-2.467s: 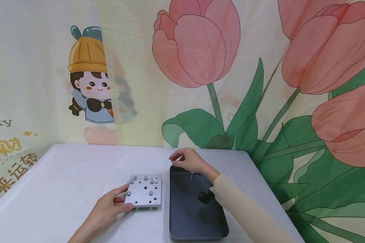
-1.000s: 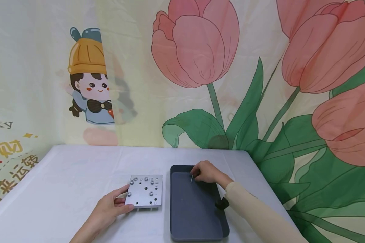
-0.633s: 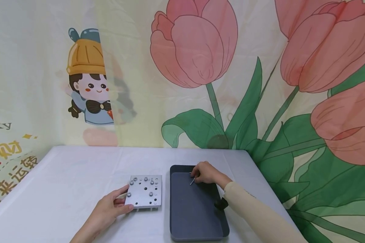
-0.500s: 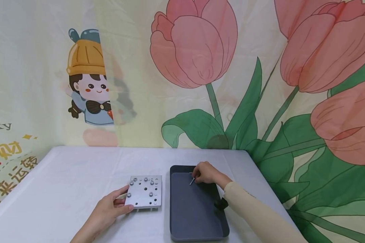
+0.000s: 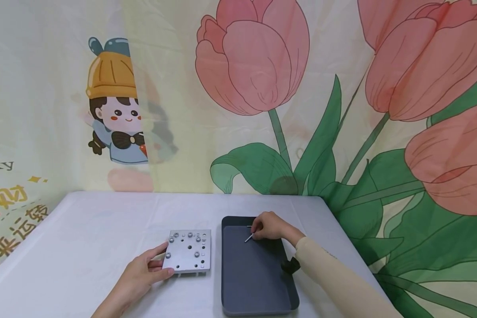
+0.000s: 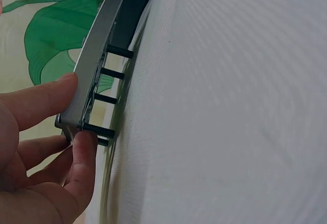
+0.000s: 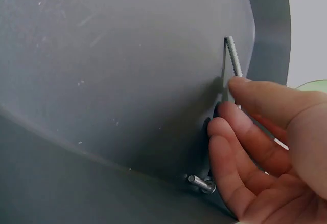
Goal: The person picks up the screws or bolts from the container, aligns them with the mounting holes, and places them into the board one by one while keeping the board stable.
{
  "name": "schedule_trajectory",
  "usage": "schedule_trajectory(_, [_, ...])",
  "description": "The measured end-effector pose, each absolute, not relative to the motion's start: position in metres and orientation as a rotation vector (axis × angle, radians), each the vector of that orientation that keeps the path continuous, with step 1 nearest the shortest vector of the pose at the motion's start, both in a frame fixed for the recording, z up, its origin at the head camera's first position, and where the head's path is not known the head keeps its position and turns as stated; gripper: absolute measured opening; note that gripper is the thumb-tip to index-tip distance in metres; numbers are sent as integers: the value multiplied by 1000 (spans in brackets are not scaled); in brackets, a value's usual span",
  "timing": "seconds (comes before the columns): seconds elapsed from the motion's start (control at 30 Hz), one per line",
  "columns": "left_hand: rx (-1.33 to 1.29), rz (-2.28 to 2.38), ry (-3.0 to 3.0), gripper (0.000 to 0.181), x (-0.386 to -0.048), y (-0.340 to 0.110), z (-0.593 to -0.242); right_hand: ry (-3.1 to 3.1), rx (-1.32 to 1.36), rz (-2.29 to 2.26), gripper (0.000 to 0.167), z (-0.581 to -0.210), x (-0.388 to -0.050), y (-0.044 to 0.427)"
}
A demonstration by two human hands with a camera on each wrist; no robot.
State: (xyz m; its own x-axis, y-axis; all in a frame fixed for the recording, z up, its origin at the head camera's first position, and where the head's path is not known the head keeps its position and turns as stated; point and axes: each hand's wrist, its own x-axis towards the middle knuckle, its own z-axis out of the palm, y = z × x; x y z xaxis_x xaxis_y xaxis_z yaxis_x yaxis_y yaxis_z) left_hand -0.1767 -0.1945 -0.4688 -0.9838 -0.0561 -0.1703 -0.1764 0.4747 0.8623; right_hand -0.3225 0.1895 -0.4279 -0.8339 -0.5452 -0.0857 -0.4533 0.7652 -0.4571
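There are two hands: the left one (image 5: 140, 267) at the 8 o'clock edge of one metal plate (image 5: 184, 254), the right one (image 5: 272, 226) between 12 and 1 over one gray tray (image 5: 254, 282). The plate shows six screw heads (image 5: 197, 254), at about 9, 10, 11, 12, between 1 and 2, and 4 o'clock; five shafts (image 6: 106, 98) can be counted beneath it. The tray area has two loose screws: one pinched screw (image 7: 233, 55) and one lying screw (image 7: 202, 184) toward 12. Around one white table (image 5: 111, 221), the backdrop shows three tulips (image 5: 258, 57), at the head view's 12, 2 and 3, plus one cartoon figure (image 5: 123, 117) at 10.
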Motion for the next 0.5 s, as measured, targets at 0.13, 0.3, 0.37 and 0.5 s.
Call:
schedule_trajectory(0.13, [-199,1544,2598,94,-176,-195,-469,2716,-766,-701,4,-430,-325,191])
schedule_trajectory(0.3, [-197,1538,2600,94,-177,-195,-469,2679,-720,-792,4,-433,-327,189])
schedule_trajectory(0.37, [-195,1540,2600,94,-177,-195,-470,2672,-710,-817,4,-434,-328,188])
schedule_trajectory(0.5, [-197,1532,2599,95,-177,-195,-470,2662,-684,-861,5,-436,-328,186])
